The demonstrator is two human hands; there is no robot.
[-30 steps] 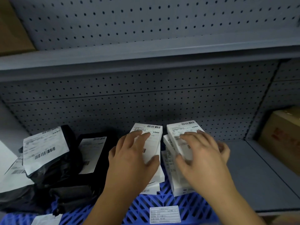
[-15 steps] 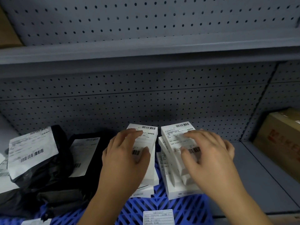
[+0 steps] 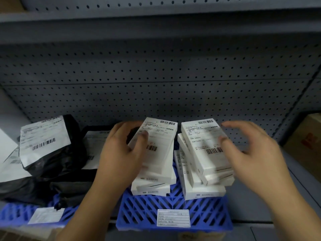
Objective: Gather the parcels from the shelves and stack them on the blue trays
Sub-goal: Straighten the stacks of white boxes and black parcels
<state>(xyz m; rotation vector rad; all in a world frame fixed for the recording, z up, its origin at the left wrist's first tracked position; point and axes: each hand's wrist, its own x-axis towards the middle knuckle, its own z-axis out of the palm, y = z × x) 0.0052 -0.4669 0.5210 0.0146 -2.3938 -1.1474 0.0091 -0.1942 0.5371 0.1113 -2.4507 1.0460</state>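
Two stacks of white labelled boxes stand on a blue lattice tray (image 3: 147, 209) on the shelf. My left hand (image 3: 119, 157) holds the top box of the left stack (image 3: 159, 148) at its left edge, thumb on the label and fingers curled round the side. My right hand (image 3: 250, 157) hovers at the right side of the right stack (image 3: 203, 146), which leans with its boxes fanned out. Its fingers are spread and relaxed, blurred by motion, with the thumb near the top box's label.
Black plastic mailer bags (image 3: 52, 159) with white labels are heaped on a second blue tray (image 3: 13, 214) at the left. A brown cardboard box (image 3: 307, 145) sits on the shelf at the right. Grey pegboard backs the shelf, with another shelf overhead.
My left hand slid from flat on top of the left stack to its left edge. My right hand lifted off the right stack and moved right, uncovering its label.
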